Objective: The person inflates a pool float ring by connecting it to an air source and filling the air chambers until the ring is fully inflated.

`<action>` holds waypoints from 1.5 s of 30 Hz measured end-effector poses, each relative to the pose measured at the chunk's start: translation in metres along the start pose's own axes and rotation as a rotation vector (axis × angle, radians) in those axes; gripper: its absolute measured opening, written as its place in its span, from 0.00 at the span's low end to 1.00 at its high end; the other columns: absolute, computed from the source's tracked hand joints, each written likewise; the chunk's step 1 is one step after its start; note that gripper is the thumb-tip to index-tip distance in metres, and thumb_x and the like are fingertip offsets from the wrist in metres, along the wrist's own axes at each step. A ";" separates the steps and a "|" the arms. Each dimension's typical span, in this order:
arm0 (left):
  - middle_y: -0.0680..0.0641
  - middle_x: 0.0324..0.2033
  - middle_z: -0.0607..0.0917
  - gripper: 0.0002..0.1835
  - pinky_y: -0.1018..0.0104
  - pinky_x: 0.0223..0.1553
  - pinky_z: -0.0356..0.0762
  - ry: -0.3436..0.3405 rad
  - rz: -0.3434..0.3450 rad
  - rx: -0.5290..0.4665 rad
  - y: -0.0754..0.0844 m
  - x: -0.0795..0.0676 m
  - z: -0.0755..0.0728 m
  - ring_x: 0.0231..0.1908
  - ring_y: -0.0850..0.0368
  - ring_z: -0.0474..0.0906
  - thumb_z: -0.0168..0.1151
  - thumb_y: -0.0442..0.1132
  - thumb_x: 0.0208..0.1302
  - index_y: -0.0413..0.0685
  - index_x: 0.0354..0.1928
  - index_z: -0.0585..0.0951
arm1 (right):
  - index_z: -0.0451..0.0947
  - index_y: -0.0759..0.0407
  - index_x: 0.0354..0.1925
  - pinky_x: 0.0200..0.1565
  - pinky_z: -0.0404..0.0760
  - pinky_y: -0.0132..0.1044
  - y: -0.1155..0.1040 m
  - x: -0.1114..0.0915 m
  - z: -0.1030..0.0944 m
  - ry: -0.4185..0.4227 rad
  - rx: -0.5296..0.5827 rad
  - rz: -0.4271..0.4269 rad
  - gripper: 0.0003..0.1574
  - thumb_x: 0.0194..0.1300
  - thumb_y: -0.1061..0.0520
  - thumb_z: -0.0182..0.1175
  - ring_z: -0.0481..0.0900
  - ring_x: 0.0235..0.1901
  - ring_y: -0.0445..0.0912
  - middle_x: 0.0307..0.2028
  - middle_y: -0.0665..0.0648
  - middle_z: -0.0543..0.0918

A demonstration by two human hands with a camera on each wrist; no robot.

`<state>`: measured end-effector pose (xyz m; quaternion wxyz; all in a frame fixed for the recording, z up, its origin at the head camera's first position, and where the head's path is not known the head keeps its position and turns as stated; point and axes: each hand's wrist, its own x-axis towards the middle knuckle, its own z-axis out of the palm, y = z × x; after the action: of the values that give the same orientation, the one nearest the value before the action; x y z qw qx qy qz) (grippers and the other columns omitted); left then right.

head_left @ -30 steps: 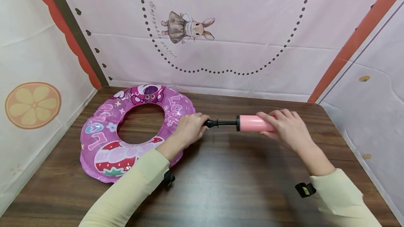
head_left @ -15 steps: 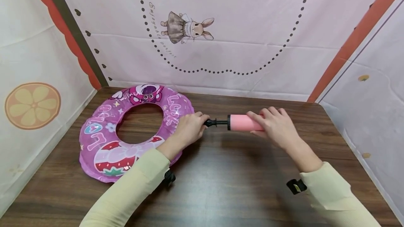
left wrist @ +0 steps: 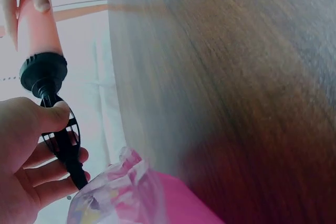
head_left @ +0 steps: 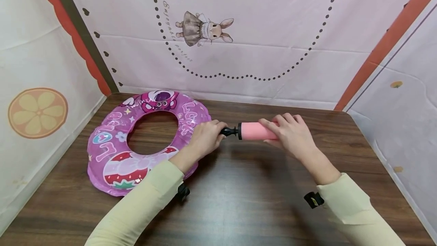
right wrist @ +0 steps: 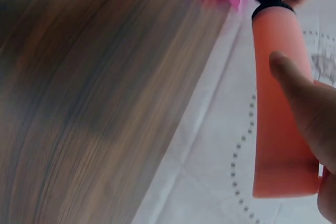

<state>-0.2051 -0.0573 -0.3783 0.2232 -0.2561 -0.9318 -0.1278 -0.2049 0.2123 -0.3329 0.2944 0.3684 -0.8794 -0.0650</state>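
Note:
A pink hand pump [head_left: 253,131] with a black collar lies level above the table. My right hand [head_left: 290,134] grips its pink barrel, thumb along the side in the right wrist view. With my left hand [head_left: 206,138] I hold the pump's black handle [left wrist: 64,139], thumb on one side and fingers on the other. The handle's narrow end meets the edge of a purple inflatable swim ring [head_left: 102,162]; in the left wrist view, clear crinkled plastic [left wrist: 118,192] hides the exact joint. The ring lies on the table at the left, printed with a bear and strawberries.
The dark wooden table [head_left: 232,200] runs beneath both arms. Behind it hangs a pale printed cloth [head_left: 273,29] with a rabbit figure, and more cloth closes off the left and right sides. Black bands [head_left: 314,199] sit at both wrists.
My right hand has moved left with the pink barrel. The black rod between barrel and handle has slid almost wholly inside. My left hand and the swim ring stay nearly in place.

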 end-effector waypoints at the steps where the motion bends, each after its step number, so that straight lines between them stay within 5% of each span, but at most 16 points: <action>1: 0.49 0.29 0.83 0.13 0.60 0.25 0.77 -0.008 -0.007 0.002 0.000 0.001 -0.001 0.27 0.52 0.81 0.68 0.42 0.52 0.48 0.40 0.81 | 0.73 0.44 0.54 0.35 0.72 0.50 0.004 -0.003 -0.001 -0.007 0.012 0.009 0.38 0.43 0.39 0.71 0.75 0.39 0.56 0.35 0.57 0.79; 6: 0.50 0.30 0.83 0.13 0.59 0.26 0.78 -0.036 -0.023 0.009 0.000 0.001 -0.001 0.28 0.51 0.81 0.68 0.42 0.52 0.49 0.41 0.81 | 0.72 0.45 0.55 0.34 0.71 0.50 0.025 -0.024 -0.006 -0.021 0.049 0.042 0.38 0.47 0.37 0.67 0.75 0.39 0.56 0.36 0.58 0.79; 12: 0.50 0.31 0.83 0.14 0.58 0.27 0.78 -0.050 -0.025 0.019 0.000 0.001 -0.002 0.29 0.51 0.81 0.67 0.42 0.52 0.49 0.42 0.81 | 0.73 0.47 0.55 0.36 0.71 0.54 0.057 -0.054 -0.023 -0.001 0.057 0.101 0.46 0.59 0.23 0.25 0.75 0.37 0.60 0.35 0.60 0.80; 15: 0.50 0.31 0.83 0.14 0.58 0.28 0.78 -0.052 -0.024 0.034 0.001 0.002 -0.001 0.29 0.51 0.81 0.67 0.42 0.53 0.49 0.42 0.81 | 0.73 0.47 0.54 0.35 0.71 0.54 0.060 -0.058 -0.025 -0.001 0.039 0.108 0.37 0.59 0.26 0.45 0.75 0.37 0.60 0.35 0.60 0.79; 19: 0.48 0.33 0.83 0.14 0.59 0.26 0.79 -0.050 0.022 0.066 0.005 0.004 0.001 0.28 0.50 0.81 0.66 0.43 0.54 0.47 0.42 0.80 | 0.73 0.48 0.54 0.31 0.70 0.51 0.041 -0.043 -0.014 0.008 0.021 0.053 0.37 0.44 0.42 0.69 0.75 0.36 0.58 0.34 0.59 0.79; 25: 0.47 0.32 0.83 0.15 0.60 0.23 0.78 -0.010 0.031 0.097 0.008 0.005 0.003 0.24 0.50 0.80 0.68 0.42 0.51 0.46 0.42 0.81 | 0.73 0.48 0.52 0.31 0.71 0.50 0.005 -0.014 0.003 0.064 -0.032 0.007 0.37 0.42 0.40 0.71 0.75 0.34 0.56 0.32 0.59 0.78; 31: 0.48 0.31 0.82 0.14 0.60 0.23 0.77 -0.028 0.013 0.075 0.010 0.004 0.004 0.24 0.50 0.79 0.68 0.41 0.51 0.46 0.40 0.81 | 0.73 0.47 0.50 0.31 0.70 0.48 -0.010 -0.005 0.008 0.065 -0.033 -0.004 0.37 0.42 0.40 0.71 0.75 0.34 0.55 0.32 0.57 0.78; 42: 0.50 0.31 0.83 0.13 0.59 0.26 0.78 -0.076 -0.007 0.039 0.008 0.003 -0.001 0.28 0.50 0.81 0.67 0.43 0.53 0.48 0.40 0.80 | 0.73 0.45 0.54 0.33 0.71 0.48 0.015 -0.026 -0.002 0.010 0.035 0.032 0.40 0.41 0.41 0.72 0.75 0.38 0.55 0.35 0.57 0.79; 45: 0.50 0.31 0.83 0.13 0.58 0.26 0.78 -0.082 -0.009 0.033 0.008 0.003 -0.002 0.28 0.50 0.81 0.67 0.43 0.53 0.49 0.40 0.80 | 0.73 0.46 0.55 0.32 0.71 0.49 0.029 -0.037 -0.008 0.003 0.051 0.042 0.37 0.48 0.36 0.67 0.76 0.37 0.56 0.35 0.58 0.80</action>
<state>-0.2028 -0.0504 -0.3740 0.1887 -0.2532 -0.9432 -0.1027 -0.1972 0.2596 -0.3339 0.2873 0.3573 -0.8880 -0.0357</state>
